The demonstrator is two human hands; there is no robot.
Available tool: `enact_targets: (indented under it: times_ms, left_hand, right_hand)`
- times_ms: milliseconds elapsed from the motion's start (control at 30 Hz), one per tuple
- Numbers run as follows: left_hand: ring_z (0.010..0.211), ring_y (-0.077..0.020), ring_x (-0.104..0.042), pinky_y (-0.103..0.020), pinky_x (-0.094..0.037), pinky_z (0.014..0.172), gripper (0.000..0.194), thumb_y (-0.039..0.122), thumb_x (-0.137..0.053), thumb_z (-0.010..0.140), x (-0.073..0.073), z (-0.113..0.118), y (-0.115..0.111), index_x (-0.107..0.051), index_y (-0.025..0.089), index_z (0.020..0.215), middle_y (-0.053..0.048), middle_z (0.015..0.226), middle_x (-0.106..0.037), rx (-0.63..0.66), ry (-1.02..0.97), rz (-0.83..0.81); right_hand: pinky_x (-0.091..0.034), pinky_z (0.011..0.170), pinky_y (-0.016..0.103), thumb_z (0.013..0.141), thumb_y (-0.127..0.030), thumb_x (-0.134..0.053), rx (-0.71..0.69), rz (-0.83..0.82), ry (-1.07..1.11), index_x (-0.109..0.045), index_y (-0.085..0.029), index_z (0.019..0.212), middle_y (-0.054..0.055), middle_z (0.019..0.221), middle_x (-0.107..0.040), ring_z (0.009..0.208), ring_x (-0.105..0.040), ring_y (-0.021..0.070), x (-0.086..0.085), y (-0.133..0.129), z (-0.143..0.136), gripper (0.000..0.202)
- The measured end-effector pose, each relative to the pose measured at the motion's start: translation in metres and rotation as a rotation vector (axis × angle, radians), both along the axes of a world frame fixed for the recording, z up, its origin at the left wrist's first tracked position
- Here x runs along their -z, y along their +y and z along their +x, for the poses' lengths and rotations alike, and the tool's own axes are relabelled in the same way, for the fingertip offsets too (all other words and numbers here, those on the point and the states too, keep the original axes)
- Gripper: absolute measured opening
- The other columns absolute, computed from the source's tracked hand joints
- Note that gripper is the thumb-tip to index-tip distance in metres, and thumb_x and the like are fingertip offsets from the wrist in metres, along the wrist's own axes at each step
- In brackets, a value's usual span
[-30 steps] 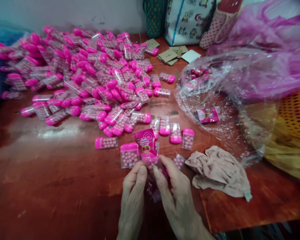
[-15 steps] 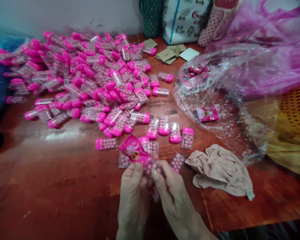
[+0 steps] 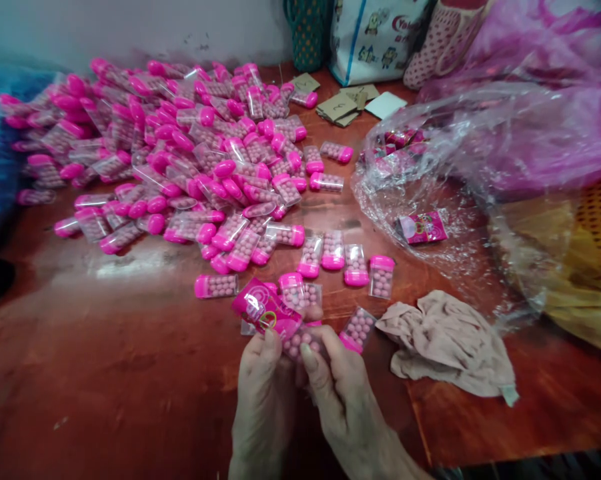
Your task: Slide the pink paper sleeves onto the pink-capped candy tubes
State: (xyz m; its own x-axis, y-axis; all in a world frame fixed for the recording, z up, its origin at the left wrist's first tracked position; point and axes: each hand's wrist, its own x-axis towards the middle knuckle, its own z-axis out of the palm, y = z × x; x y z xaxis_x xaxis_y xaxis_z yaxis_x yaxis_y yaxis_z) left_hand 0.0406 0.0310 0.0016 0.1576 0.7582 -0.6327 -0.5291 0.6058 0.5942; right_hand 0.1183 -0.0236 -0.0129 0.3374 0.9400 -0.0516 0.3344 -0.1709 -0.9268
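Near the table's front edge my left hand pinches a flat pink printed wrapper between thumb and fingers. My right hand grips a clear candy box filled with round pink candies. Wrapper and box meet between the two hands; whether the box is inside the wrapper I cannot tell. Just beyond the hands lie more candy boxes, one with its pink cap facing away. Another candy box rests right of my right hand. The fingers under the held box are partly hidden.
A large heap of pink-capped candy boxes covers the back left of the table. To the right are a crumpled beige cloth, a clear plastic bag with pink wrappers, and cardboard pieces.
The wrapper has tipped flatter and shifted slightly lower and left against the boxes behind it. Both hands keep their hold. The whole scene has slid a little to the right in view.
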Motion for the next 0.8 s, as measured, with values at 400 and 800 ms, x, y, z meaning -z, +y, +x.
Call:
enact_targets:
  times_ms: [400,800]
  left_hand:
    - [0.074,-0.0203,-0.065,-0.028,-0.052,0.064,0.015,0.030,-0.066,0.074,-0.010,0.006,-0.013,-0.069,0.016,0.079,-0.007,0.086,-0.071,0.005,0.169,0.042]
    - [0.067,-0.0203,-0.064,-0.030,-0.051,0.062,0.011,0.027,-0.065,0.069,-0.017,0.009,0.012,-0.068,0.016,0.070,-0.005,0.070,-0.067,0.073,0.178,0.086]
  right_hand:
    - [-0.054,0.065,0.025,0.094,-0.034,-0.032,-0.015,-0.060,0.018,-0.050,-0.025,0.114,0.006,0.094,-0.068,0.075,-0.067,0.0190,-0.018,-0.002,-0.003,0.028]
    - [-0.054,0.066,0.032,0.096,-0.040,-0.023,-0.144,-0.171,-0.011,-0.050,-0.022,0.117,0.006,0.079,-0.066,0.070,-0.066,0.0214,-0.013,0.000,-0.013,0.039]
